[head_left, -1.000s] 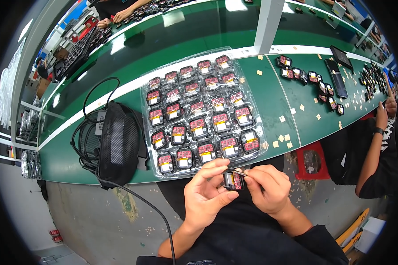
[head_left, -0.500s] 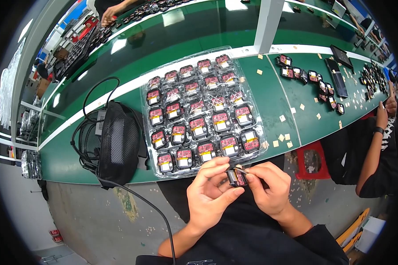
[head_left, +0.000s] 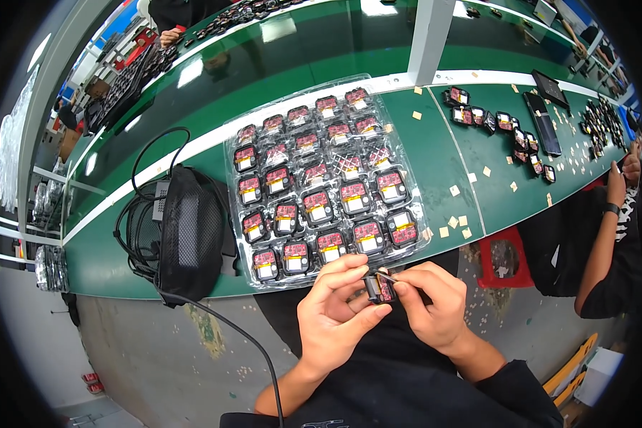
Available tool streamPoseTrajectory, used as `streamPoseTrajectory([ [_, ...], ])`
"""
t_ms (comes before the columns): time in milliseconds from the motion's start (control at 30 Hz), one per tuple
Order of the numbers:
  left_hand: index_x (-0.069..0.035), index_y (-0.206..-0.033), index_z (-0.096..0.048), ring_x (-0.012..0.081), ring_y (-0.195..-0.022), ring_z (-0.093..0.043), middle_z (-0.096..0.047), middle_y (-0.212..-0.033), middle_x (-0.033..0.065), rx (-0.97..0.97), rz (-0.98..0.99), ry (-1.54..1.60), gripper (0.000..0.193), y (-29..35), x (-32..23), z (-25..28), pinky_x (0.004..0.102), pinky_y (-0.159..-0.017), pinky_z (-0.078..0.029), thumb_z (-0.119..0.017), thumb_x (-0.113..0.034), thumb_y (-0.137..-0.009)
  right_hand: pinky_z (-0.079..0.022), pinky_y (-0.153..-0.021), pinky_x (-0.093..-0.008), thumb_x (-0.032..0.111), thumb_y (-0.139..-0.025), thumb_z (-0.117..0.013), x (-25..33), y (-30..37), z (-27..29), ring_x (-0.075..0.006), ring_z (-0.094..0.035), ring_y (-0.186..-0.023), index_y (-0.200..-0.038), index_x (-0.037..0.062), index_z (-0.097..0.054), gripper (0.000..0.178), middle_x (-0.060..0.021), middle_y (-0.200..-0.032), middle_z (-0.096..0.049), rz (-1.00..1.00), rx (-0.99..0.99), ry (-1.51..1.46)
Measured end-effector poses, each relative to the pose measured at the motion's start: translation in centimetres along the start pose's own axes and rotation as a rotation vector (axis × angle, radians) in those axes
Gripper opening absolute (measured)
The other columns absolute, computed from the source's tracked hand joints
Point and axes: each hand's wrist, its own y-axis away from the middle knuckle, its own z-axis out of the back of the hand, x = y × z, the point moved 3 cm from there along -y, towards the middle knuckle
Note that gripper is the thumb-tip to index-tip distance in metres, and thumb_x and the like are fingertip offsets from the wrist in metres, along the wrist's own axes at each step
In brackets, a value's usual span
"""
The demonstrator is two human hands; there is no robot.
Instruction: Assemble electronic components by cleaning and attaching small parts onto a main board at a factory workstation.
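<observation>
Just past the near edge of the table, my left hand point(head_left: 332, 314) is closed round the sides of a small black device housing point(head_left: 373, 288) with a red circuit board in it. The housing is tilted, and my fingers hide part of it. My right hand point(head_left: 435, 303) pinches a thin metal tool point(head_left: 390, 277), its tip at the upper edge of the housing. Too little of the tool shows to tell its kind. Beyond both hands, a clear plastic tray point(head_left: 417, 214) holds rows of similar housings with red boards and white labels.
A black mesh bag point(head_left: 192, 232) with cables stands left of the tray. Several loose housings point(head_left: 521, 143), a long black box point(head_left: 543, 125) and small pale squares point(head_left: 455, 190) lie to the right. A co-worker's arm point(head_left: 606, 221) reaches in at far right; a red stool point(head_left: 503, 260) stands below.
The tool in my right hand has shifted slightly against the housing, and the housing has tilted a little. Across the far table, a co-worker's hand has drawn back to the left.
</observation>
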Motion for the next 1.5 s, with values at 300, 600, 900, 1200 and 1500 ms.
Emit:
streamPoseTrajectory([
  [300,0.004,-0.132,-0.057,0.0295,-0.129,-0.058,-0.044,-0.146,0.0167,-0.004,0.024,0.056,0.055,0.3,0.8,0.7,0.041,-0.104,-0.057,-0.073,0.021,-0.082,-0.054,-0.056,-0.0321,0.006,-0.078,-0.08,-0.2,-0.6,0.6,-0.0209,-0.068,-0.065,-0.095,0.0024,-0.073,0.018,-0.0065,-0.083,-0.069,0.352,0.008,0.35],
  [600,0.002,-0.132,-0.058,0.0293,-0.13,-0.057,-0.048,-0.145,0.0183,0.015,0.038,0.096,0.053,0.5,0.9,0.7,0.0405,-0.104,-0.056,-0.073,0.019,-0.084,-0.05,-0.052,-0.0313,0.007,-0.077,-0.081,0.1,-0.5,1.2,-0.0185,-0.064,-0.06,-0.093,0.002,-0.072,0.019,-0.0054,-0.079,-0.068,0.416,0.025,0.437],
  [900,0.003,-0.128,-0.055,0.0293,-0.128,-0.059,-0.054,-0.135,0.0194,0.035,0.005,0.108,0.053,0.2,0.3,0.7,0.0412,-0.104,-0.055,-0.074,0.019,-0.082,-0.054,-0.058,-0.0341,0.003,-0.077,-0.081,-0.5,-0.8,1.4,-0.0244,-0.069,-0.067,-0.094,0.0003,-0.072,0.019,-0.0097,-0.082,-0.069,0.309,0.059,0.19],
  [1200,0.002,-0.119,-0.058,0.0253,-0.119,-0.063,-0.056,-0.124,0.0148,-0.153,-0.341,-0.58,0.047,-4.5,-4.7,0.8,0.0344,-0.096,-0.059,-0.08,0.012,-0.078,-0.051,-0.062,-0.0306,0.005,-0.089,-0.077,-3.4,-0.8,4.8,-0.0234,-0.066,-0.072,-0.1,-0.0026,-0.071,0.015,-0.0142,-0.088,-0.069,0.121,-0.174,0.11],
  [1500,-0.001,-0.095,-0.067,0.0332,-0.096,-0.066,-0.065,-0.106,0.0142,-0.263,-0.554,-1.408,0.021,-12.0,-4.9,2.5,0.0441,-0.084,-0.054,-0.083,-0.006,-0.081,-0.048,-0.058,-0.0288,0.001,-0.088,-0.076,-4.0,-0.3,4.8,-0.0197,-0.064,-0.068,-0.1,-0.0021,-0.071,0.013,-0.013,-0.088,-0.069,0.089,-0.167,0.153],
])
